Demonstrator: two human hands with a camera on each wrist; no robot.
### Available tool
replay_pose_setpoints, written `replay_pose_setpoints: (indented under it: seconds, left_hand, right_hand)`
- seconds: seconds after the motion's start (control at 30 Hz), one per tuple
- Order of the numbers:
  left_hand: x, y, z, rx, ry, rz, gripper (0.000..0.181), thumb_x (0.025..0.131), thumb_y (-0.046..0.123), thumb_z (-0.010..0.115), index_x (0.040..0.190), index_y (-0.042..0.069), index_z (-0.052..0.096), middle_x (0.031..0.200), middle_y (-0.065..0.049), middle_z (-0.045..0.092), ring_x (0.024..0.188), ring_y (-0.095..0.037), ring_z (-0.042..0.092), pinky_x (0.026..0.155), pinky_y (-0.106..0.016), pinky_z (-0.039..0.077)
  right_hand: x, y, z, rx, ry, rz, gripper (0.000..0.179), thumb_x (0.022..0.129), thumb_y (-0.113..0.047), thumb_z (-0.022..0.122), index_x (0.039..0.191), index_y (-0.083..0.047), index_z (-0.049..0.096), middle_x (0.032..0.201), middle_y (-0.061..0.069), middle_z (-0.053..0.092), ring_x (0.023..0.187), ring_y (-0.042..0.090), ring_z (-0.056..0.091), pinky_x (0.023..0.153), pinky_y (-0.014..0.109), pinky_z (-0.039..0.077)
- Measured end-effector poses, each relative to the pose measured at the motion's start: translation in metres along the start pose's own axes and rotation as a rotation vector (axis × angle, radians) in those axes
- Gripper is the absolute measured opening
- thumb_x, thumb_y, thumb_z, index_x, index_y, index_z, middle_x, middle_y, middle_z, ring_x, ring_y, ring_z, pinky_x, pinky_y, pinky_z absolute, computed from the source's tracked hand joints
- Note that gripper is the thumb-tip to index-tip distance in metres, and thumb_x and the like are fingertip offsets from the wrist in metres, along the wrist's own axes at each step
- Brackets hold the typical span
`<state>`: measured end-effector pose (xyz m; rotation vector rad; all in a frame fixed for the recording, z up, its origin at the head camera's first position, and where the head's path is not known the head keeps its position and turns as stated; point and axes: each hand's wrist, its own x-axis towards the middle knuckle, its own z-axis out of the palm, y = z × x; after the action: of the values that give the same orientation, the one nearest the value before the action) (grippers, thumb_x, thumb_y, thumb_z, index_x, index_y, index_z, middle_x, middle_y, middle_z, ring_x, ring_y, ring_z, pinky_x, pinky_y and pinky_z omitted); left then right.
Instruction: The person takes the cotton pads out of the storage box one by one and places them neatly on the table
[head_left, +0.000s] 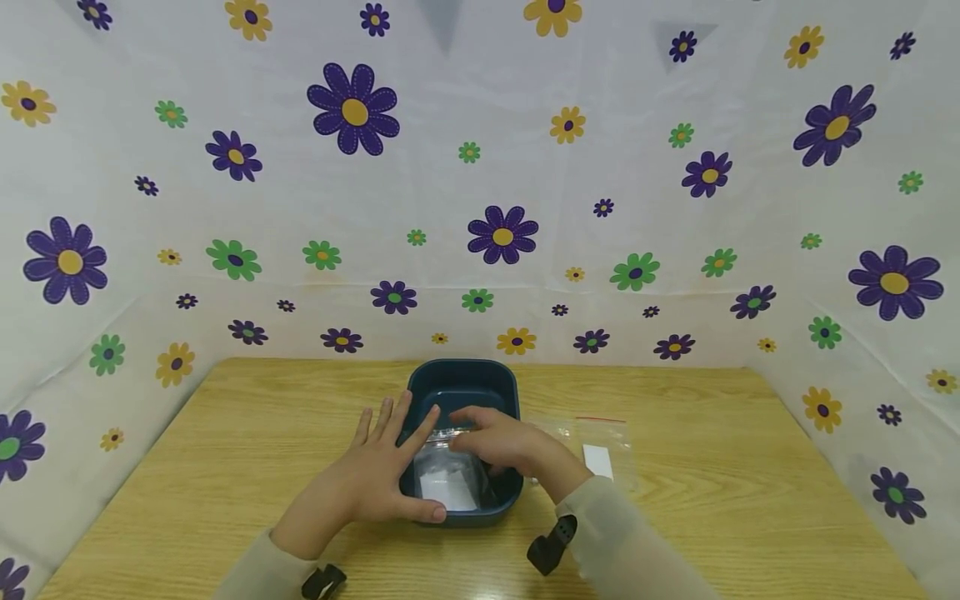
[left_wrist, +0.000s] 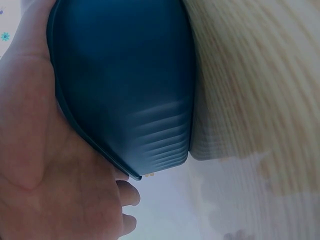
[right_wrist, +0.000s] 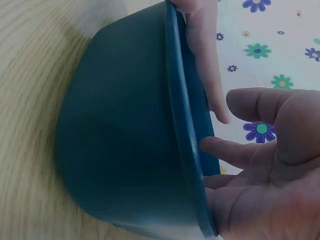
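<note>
A dark blue plastic bin with rounded corners stands on the wooden table, between my two hands. Inside its near half lies a clear zip bag with a white label. My left hand spreads over the bin's left rim, fingers straight and thumb along the near edge; the left wrist view shows the palm right at the rim. Over the right rim reaches my right hand, its fingers loosely bent above the bag. In the right wrist view, thumb and fingers stand apart with nothing between them.
Beside the bin on the right, clear zip bags lie flat on the table, one with a red seal line and a white label. A flower-printed cloth hangs behind and at both sides.
</note>
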<state>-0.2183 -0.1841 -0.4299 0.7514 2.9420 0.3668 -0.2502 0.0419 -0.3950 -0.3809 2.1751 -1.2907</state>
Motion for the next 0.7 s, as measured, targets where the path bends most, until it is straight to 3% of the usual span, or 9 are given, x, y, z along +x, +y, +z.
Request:
replay_pose_setpoints:
  seconds: [0.27,0.43,0.57,0.7]
  left_hand:
    - [0.000,0.002,-0.002,-0.005,-0.001,-0.006,0.121,0.069,0.089,0.057,0.162,0.027,0.011,0.166,-0.021,-0.005,0.150,-0.049,-0.004,0.117,-0.069,-0.002]
    - [0.000,0.001,-0.001,-0.026,-0.002,-0.009,0.121,0.069,0.088,0.059,0.162,0.026,0.013,0.166,-0.021,-0.004,0.150,-0.048,-0.005,0.117,-0.068,-0.003]
    - [-0.001,0.000,-0.001,-0.026,0.007,0.001,0.121,0.069,0.087,0.060,0.162,0.026,0.011,0.166,-0.022,-0.004,0.150,-0.049,-0.004,0.116,-0.069,-0.003]
    - [0.000,0.000,0.000,-0.025,0.007,0.007,0.121,0.069,0.087,0.060,0.162,0.027,0.010,0.166,-0.022,-0.005,0.150,-0.049,-0.004,0.116,-0.069,-0.004]
  right_hand:
    - [0.000,-0.001,0.005,0.006,-0.009,-0.001,0.054,0.096,-0.018,0.062,0.147,-0.010,0.046,0.147,0.019,0.048,0.123,0.035,0.054,0.091,0.064,0.050]
    - [0.003,0.001,0.009,0.040,-0.005,-0.010,0.055,0.094,-0.012,0.061,0.147,-0.007,0.046,0.140,0.021,0.052,0.112,0.031,0.058,0.091,0.056,0.053]
    - [0.007,0.005,0.013,0.047,0.036,-0.016,0.056,0.091,-0.009,0.060,0.146,-0.008,0.047,0.135,0.022,0.054,0.098,0.028,0.060,0.077,0.044,0.056]
    - [0.010,0.008,0.016,0.086,0.086,-0.032,0.055,0.090,-0.006,0.060,0.144,-0.009,0.048,0.128,0.022,0.056,0.084,0.026,0.058,0.062,0.034,0.051]
